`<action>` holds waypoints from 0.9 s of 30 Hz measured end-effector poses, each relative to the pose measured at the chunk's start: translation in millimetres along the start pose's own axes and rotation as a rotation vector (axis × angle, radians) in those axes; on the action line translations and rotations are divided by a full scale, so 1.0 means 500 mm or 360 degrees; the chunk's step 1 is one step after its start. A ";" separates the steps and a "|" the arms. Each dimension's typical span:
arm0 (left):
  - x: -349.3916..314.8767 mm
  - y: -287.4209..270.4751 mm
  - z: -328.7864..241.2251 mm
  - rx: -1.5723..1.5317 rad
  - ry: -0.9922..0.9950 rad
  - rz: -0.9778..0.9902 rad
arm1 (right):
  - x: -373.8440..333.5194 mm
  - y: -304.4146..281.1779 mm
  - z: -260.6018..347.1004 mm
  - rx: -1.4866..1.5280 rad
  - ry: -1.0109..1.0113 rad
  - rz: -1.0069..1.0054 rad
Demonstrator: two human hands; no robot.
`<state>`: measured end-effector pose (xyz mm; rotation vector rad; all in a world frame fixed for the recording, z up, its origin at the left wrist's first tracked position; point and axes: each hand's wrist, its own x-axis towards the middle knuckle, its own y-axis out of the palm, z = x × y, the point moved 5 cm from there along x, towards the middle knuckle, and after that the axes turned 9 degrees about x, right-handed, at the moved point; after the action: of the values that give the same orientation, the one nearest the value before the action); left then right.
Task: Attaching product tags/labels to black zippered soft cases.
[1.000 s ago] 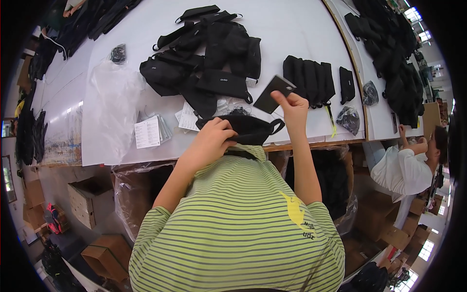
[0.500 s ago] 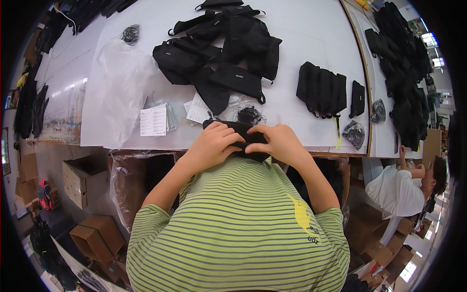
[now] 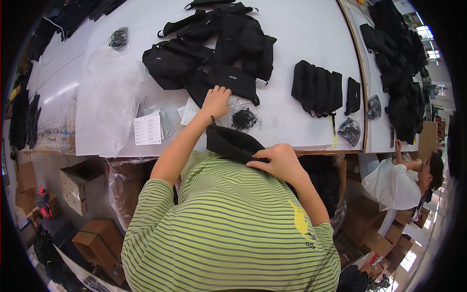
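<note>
1. Right hand (image 3: pixel 281 160): thumb and fingers pinched on the black pouch (image 3: pixel 224 144), at its lower-right end.

2. Pouch position: at the near edge of the table (image 3: pixel 296 134), in front of the striped shirt (image 3: pixel 228 219). Mouth gapes, dark inside showing; contents, if any, cannot be made out.

3. Pouch long axis: slanted, upper left to lower right. Right hand sits at the lower-right end; the upper-left end, with a small loop (image 3: pixel 212 119), lies beside the left wrist.

4. Left hand (image 3: pixel 217 102): off the held pouch, reached out past it over the table. Fingers lie together, tips at the lower edge of the pile of black pouches (image 3: pixel 238 41). Whether they grip or only touch cannot be told; the palm side is hidden.

5. Key relation: from the left hand, the held pouch lies back toward the body and slightly right. The right hand is the one on it; the left is nearer the pile.

6. Beside the left hand: loose white tags (image 3: pixel 188 111) just to its left; a tangle of black string (image 3: pixel 244 118) to its right and a little nearer the body, beyond the held pouch.

7. Farther left: a stack of white tags (image 3: pixel 148 129), then a clear plastic sheet (image 3: pixel 111 92).

8. Right of the pile: a row of black pouches (image 3: pixel 317 87), set side by side, with a single pouch (image 3: pixel 353 96) just beyond.
</note>
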<state>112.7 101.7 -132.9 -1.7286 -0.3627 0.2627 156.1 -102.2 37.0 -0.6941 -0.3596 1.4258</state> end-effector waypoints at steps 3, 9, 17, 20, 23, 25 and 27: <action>-0.005 0.012 0.010 -0.0036 -0.0062 -0.0080 | -0.002 -0.002 0.004 0.0034 -0.0044 -0.0062; -0.006 -0.073 0.067 -0.1707 -0.0535 -0.0477 | 0.028 -0.028 0.024 -0.0302 -0.0223 -0.0142; -0.104 -0.366 -0.066 -0.0658 0.0439 -0.0223 | 0.069 -0.058 0.054 -0.0668 -0.0417 -0.0147; -0.119 -0.373 -0.041 -0.0832 0.0155 -0.0418 | 0.071 -0.071 0.072 -0.0667 -0.0501 -0.0295; -0.144 -0.328 0.019 -0.1600 -0.0506 -0.0718 | 0.061 -0.093 0.091 -0.0658 -0.0554 -0.0565; -0.163 -0.280 0.009 -0.2035 -0.0681 -0.0724 | 0.051 -0.097 0.105 -0.0647 -0.0577 -0.0741; -0.178 -0.221 -0.058 -0.3102 -0.0604 -0.0225 | 0.046 -0.097 0.123 -0.0568 -0.0624 -0.0940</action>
<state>30.8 59.3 -21.2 -3.5187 -1.2756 0.0613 159.0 -66.0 110.3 -0.5227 -1.0541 0.9260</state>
